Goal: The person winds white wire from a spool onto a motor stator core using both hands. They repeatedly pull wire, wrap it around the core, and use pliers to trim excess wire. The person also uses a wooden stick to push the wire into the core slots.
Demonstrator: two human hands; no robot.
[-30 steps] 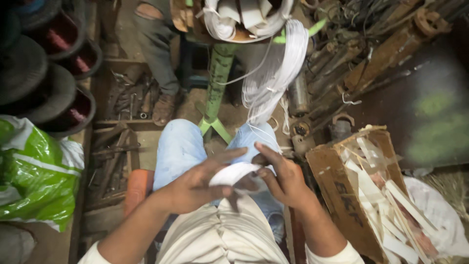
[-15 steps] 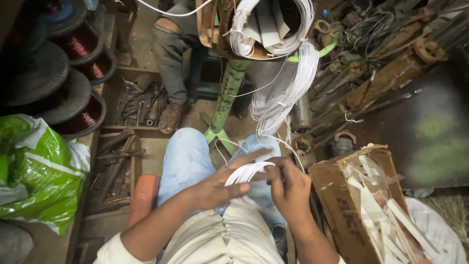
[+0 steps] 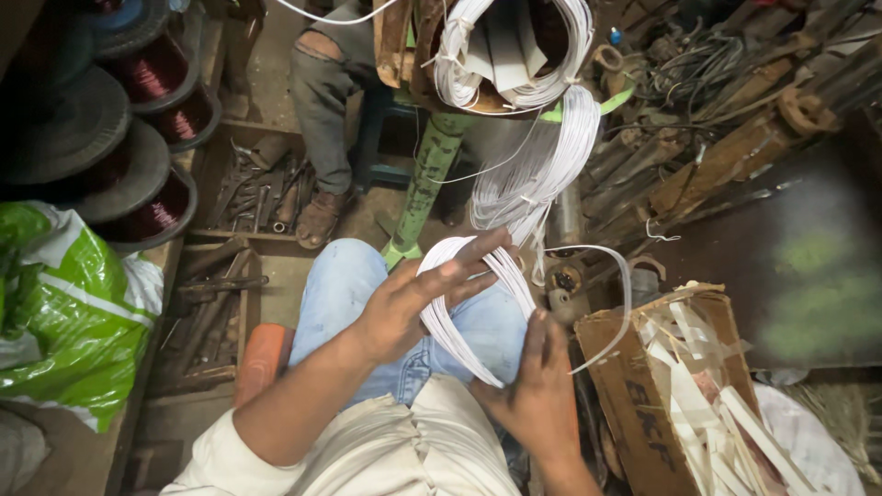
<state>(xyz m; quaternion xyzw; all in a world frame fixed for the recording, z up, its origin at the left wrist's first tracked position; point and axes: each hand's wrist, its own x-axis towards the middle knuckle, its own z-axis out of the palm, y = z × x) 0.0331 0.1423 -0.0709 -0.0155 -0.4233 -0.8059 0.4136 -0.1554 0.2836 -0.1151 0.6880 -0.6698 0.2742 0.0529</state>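
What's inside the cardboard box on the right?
The cardboard box holds a loose pile of white strips, some sticking out over its rim. The strips cover the bottom, so anything lying beneath them cannot be seen.

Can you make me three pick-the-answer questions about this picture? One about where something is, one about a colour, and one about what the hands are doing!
1. Where is the cardboard box of white strips?
A. on the person's right
B. on the person's left
C. on the person's lap

2. What colour is the wire on the spools at the upper left?
A. blue
B. reddish brown
C. yellow

3. What is the left hand doing?
A. resting flat on a knee
B. gripping a hammer
C. holding a loop of white wire with the fingers spread

Answers: 1 A, it sits beside the right hand. 2 B, the windings look coppery red. 3 C, the coil runs round the open fingers.
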